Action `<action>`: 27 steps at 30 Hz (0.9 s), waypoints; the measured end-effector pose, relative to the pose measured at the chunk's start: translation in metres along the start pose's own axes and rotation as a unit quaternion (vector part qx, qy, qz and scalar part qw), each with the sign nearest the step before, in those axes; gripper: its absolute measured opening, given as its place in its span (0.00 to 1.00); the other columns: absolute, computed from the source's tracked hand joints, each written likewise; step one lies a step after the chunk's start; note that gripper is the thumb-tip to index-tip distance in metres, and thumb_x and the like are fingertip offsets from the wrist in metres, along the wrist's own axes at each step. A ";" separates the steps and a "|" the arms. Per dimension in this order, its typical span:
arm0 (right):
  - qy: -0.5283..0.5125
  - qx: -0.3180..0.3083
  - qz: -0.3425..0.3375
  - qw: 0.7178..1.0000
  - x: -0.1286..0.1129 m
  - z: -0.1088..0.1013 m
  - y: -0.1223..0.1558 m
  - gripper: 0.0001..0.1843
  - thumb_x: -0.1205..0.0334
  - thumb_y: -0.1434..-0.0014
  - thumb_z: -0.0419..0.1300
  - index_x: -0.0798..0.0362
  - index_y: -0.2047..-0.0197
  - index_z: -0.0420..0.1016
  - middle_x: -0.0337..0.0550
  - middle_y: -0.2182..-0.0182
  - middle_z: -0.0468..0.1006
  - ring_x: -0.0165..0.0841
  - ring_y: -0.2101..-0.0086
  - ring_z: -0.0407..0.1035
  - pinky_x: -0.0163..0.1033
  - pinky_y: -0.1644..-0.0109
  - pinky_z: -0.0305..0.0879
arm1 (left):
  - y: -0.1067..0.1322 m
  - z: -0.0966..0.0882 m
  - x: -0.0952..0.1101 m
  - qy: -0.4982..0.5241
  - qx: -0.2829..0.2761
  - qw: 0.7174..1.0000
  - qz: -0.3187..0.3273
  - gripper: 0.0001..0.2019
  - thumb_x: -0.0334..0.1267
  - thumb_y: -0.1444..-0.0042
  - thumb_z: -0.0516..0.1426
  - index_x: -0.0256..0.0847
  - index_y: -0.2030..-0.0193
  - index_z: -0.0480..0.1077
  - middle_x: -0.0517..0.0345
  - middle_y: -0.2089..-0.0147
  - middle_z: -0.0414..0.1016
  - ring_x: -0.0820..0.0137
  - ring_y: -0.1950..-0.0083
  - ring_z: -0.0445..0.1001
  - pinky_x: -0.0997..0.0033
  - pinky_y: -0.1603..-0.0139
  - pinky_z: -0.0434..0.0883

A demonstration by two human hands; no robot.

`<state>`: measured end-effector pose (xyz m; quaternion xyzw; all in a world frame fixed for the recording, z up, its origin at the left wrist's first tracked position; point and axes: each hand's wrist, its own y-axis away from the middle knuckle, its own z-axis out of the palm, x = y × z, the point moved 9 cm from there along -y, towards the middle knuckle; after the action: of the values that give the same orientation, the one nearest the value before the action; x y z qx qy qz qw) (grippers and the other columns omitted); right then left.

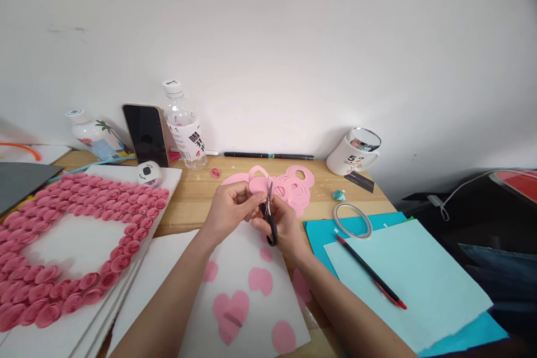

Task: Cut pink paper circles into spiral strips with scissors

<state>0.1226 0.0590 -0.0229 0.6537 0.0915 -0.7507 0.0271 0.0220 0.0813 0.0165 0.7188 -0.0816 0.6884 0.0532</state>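
Note:
My left hand [232, 204] pinches a small pink paper piece [259, 184] between thumb and fingers. In my right hand [280, 226] is a pair of scissors [272, 228] with black handles, its blades pointing up beside the pink paper. Whether the blades touch the paper I cannot tell. Behind my hands lies a pile of pink paper rings and offcuts [300, 190]. On the white sheet [251, 324] under my forearms rest a pink paper heart [229, 305] and several rounded pink cutouts [260, 279].
At left, a white board [79, 240] bears rows of rolled pink paper flowers. A phone [146, 131], a water bottle [184, 128] and a mug [351, 152] stand along the wall. Blue paper [390, 268], a tape roll [353, 220] and a pencil [369, 268] lie at right.

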 end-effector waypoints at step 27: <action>0.004 0.014 0.083 0.996 0.008 0.001 0.004 0.20 0.56 0.63 0.69 0.54 0.71 0.65 0.30 0.82 0.62 0.23 0.82 0.54 0.30 0.80 0.50 | -0.002 -0.018 0.004 0.020 0.054 0.997 0.053 0.09 0.40 0.51 0.59 0.36 0.75 0.69 0.67 0.87 0.61 0.82 0.87 0.57 0.81 0.87 0.57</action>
<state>0.1208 0.0557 -0.0311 0.6626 0.0265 -0.7442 0.0801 0.0046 0.0862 0.0210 0.7017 -0.0811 0.7076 -0.0203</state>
